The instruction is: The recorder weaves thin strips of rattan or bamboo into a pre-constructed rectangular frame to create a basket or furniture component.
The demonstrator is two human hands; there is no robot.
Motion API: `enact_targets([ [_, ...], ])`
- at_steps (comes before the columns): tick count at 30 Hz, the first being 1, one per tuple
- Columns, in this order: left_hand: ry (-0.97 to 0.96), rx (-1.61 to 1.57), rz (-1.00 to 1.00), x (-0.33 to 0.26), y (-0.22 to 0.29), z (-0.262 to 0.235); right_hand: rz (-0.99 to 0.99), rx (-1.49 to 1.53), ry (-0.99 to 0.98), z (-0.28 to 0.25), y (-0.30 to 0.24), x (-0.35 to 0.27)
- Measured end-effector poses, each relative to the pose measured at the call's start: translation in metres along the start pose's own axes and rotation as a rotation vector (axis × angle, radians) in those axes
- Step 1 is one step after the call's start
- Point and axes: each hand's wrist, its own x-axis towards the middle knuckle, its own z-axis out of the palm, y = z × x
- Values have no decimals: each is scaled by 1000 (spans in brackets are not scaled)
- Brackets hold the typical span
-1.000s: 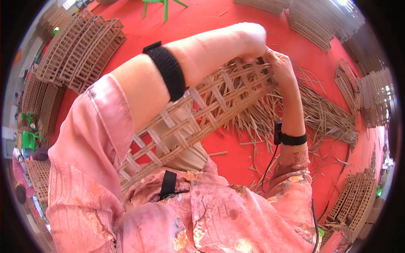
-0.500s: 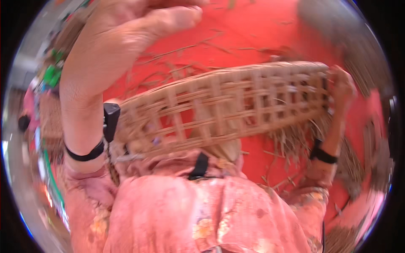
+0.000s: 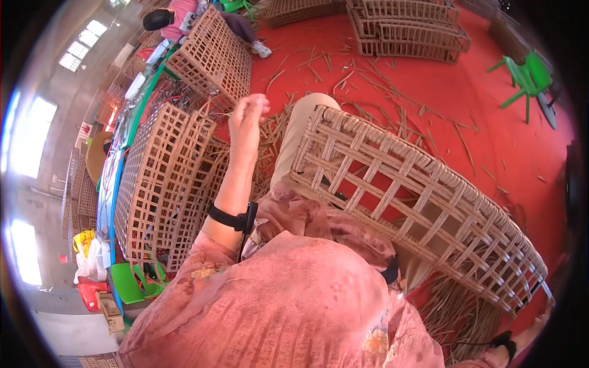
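Note:
A long open-weave rattan basket (image 3: 399, 184) with a thick wrapped rim lies slantwise across my lap, its far right end lower than its left. At that right end my right hand (image 3: 540, 322) is closed against the basket's edge, partly lost at the dark rim of the view. My left hand (image 3: 247, 126) is raised left of the basket, apart from it. Its fingers are drawn together, and anything pinched in them is too small to make out. Black bands circle both my wrists; the left one (image 3: 230, 218) carries a small dark box.
Lattice rattan panels (image 3: 159, 184) lean beside my left arm. Another stands near a seated person (image 3: 184, 15) in pink. Stacked baskets (image 3: 411, 30) sit farther off. A green stool (image 3: 531, 76) is at right. Loose strips (image 3: 466, 150) litter the red floor (image 3: 442, 92).
My view has swung left, bringing the leaning panels and person into sight. The basket now slopes down to the right. My left hand's spread fingers have drawn together; my right stays at the basket's end.

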Motion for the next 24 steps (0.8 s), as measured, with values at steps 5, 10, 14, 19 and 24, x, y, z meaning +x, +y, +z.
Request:
enact_targets([
  [5,-271,-56,-55,-10,15,15,76,266,-81,-8,52,17],
  [10,-574,-93,90,-6,18,22,140,533,-135,-25,79,29],
  [14,-730,-51,212,-5,23,30,241,834,-226,-45,82,29],
  [19,-749,118,436,-6,22,29,-314,-333,-220,20,40,6],
  [24,-638,239,864,3,5,44,80,289,55,-42,77,27],
])
